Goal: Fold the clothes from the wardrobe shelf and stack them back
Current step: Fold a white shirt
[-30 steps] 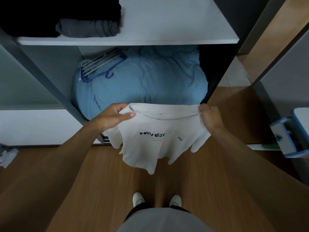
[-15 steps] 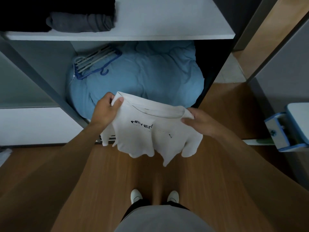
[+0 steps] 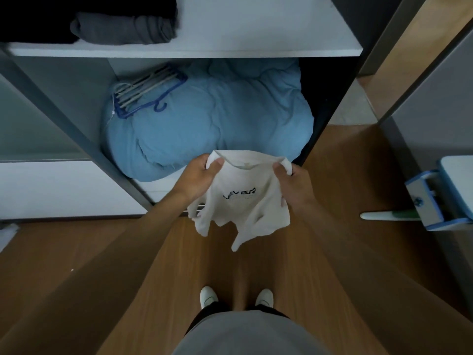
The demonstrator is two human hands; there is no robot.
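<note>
White T-shirt (image 3: 243, 201) held by its shoulders, hanging free over the floor (image 3: 102, 252) below the wardrobe shelf (image 3: 256, 44). Left hand (image 3: 197, 175) and right hand (image 3: 294, 185) grip the cloth with curled fingers (image 3: 279, 170), probably so it drapes flat for folding.

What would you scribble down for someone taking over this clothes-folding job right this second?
Left grip: a bare hand, pinching the white T-shirt at one side of its collar.
Right grip: pinching the other side of the collar.
The T-shirt hangs crumpled in the air in front of the wardrobe, print towards the person, not yet folded.
Done: a folded grey garment and a black pile lie at the left end of the shelf.
Left: fold this T-shirt and stack it on that shelf.
</note>
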